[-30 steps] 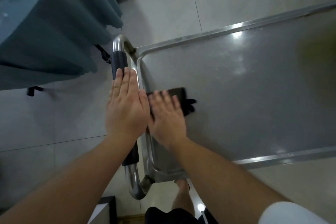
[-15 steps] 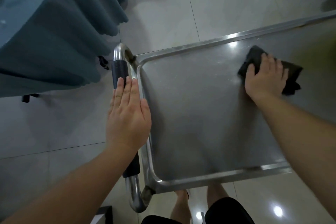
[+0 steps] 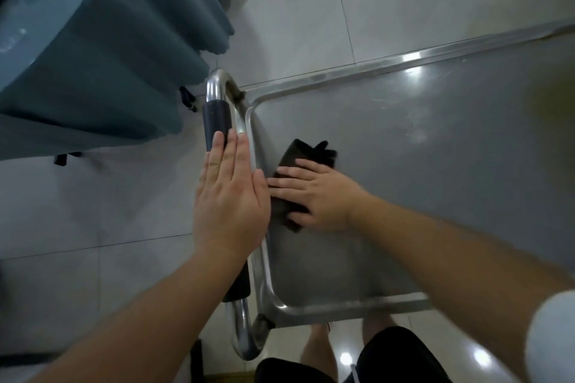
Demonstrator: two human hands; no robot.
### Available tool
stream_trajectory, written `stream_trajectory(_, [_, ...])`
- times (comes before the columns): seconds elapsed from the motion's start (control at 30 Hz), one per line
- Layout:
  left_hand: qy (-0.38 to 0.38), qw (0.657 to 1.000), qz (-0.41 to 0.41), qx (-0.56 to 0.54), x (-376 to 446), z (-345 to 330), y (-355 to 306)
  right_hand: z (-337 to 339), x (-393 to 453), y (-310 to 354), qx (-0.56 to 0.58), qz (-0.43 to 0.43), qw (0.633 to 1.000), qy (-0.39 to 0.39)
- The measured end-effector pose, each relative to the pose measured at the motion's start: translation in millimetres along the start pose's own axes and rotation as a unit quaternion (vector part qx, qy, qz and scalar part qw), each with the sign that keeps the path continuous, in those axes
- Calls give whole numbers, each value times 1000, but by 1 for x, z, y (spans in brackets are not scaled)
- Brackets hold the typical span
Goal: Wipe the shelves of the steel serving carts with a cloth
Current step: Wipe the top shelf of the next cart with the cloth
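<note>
Pressing with flat, spread fingers, the right hand (image 3: 317,193) holds the dark cloth (image 3: 294,183) down on the top shelf (image 3: 435,171) of the steel cart, near its left rim. The left hand (image 3: 230,196), fingers straight, rests on the cart handle (image 3: 217,115). A teal tablecloth (image 3: 102,50) hangs beside the cart.

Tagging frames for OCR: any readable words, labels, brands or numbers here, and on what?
None readable. The steel cart shelf, the black handle grip, the dark cloth under the right hand, the left hand and the teal tablecloth show no print or labels.
</note>
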State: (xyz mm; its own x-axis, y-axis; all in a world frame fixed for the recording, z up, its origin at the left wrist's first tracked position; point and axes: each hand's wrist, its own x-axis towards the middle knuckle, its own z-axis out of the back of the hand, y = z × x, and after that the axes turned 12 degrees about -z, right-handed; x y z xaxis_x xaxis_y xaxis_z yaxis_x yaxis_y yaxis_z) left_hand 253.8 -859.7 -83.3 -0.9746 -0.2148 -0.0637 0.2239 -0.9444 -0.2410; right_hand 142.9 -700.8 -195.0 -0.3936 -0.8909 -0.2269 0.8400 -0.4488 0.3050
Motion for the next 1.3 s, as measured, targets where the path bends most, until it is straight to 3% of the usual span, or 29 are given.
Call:
stream_trajectory(0.07, [4, 1000, 4, -7, 2, 0, 0, 9, -27, -64, -3, -37, 999, -21])
stream_trajectory(0.17, [5, 1000, 1, -5, 2, 0, 0, 31, -58, -158, 15, -252, 963, -93])
stream_trajectory(0.23, [2, 1000, 3, -5, 2, 0, -1, 45, -62, -198, 39, -444, 881, -162])
stream_trajectory(0.3, [4, 1000, 6, -10, 2, 1, -2, 56, -41, -207, 88, -627, 752, -186])
stream_trajectory(0.37, [2, 1000, 5, -10, 3, 2, -2, 62, -2, -186, 137, -721, 652, -192])
stream_trajectory(0.4, [-1, 1000, 3, -7, 3, 2, -2, 63, 19, -168, 155, -731, 635, -197])
stream_trajectory(0.47, [-5, 1000, 2, -2, 4, 2, -2, 60, 61, -122, 175, -696, 667, -199])
stream_trajectory(0.53, [-8, 1000, 3, -1, 3, 1, -2, 51, 96, -67, 155, -604, 763, -167])
stream_trajectory(0.63, [-17, 1000, 3, 13, 3, 0, -2, 42, 123, 5, 81, -326, 939, -72])
stream_trajectory(0.67, [-18, 1000, 1, 19, 3, -1, -2, 41, 124, 17, 59, -216, 974, -33])
stream_trajectory(0.73, [-16, 1000, 4, 24, 2, -1, -4, 39, 117, 19, 26, -60, 998, 14])
stream_trajectory(0.83, [-14, 1000, 5, 17, 1, 0, -3, 38, 91, -20, -3, 8, 1000, 13])
stream_trajectory(0.9, [-13, 1000, -2, 10, 1, 1, -3, 41, 62, -66, -3, -47, 999, -14])
stream_trajectory(0.97, [-11, 1000, -2, 4, 1, 2, -2, 48, 31, -127, 20, -176, 981, -74])
stream_trajectory(1.03, [-12, 1000, -1, 3, 1, 2, -3, 59, 2, -188, 41, -350, 925, -139])
stream_trajectory(1.13, [-21, 1000, -2, 3, 1, 1, -2, 79, -11, -234, 86, -575, 801, -142])
stream_trajectory(1.23, [-27, 1000, -2, 5, 2, 0, -1, 87, 22, -220, 135, -665, 718, -152])
stream_trajectory(1.3, [-30, 1000, -1, 5, 3, 0, -1, 82, 54, -189, 148, -649, 728, -164])
